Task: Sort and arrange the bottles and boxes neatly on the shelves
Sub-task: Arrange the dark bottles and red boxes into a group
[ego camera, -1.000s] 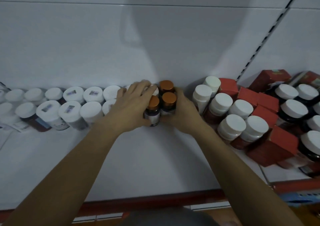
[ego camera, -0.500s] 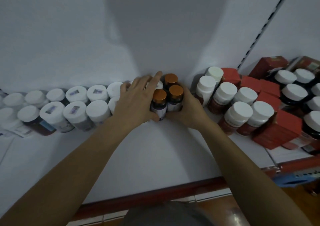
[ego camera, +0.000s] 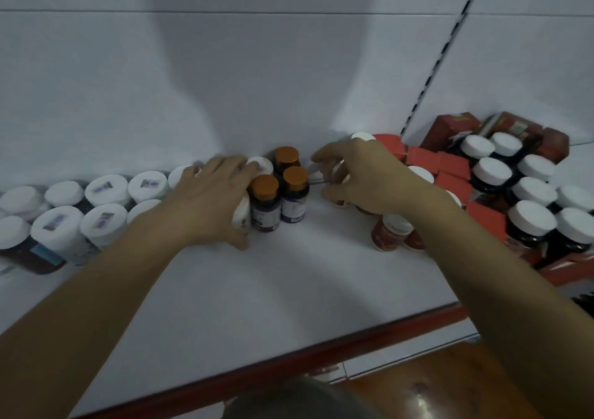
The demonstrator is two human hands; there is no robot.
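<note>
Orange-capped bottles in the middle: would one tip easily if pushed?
Probably yes: each orange-capped bottle is narrow and tall, so a push near its cap may topple it. It would likely slide on the smooth white shelf if pushed low.

The orange-capped bottles [ego camera: 291, 190] have copper-orange lids, dark bodies and purple-and-white labels. Left of them, the white-lidded jars [ego camera: 106, 190] carry small dark purple stickers on their lids over dark brown bodies, and one has a blue label band. Right of them stand red-labelled bottles [ego camera: 390, 233] with white caps, plain red boxes [ego camera: 453, 164] and black jars [ego camera: 532, 222] with white lids. Under them the shelf [ego camera: 289, 283] is white with a red front edge, and behind them the back panel [ego camera: 289, 81] is pale grey-white.
</note>
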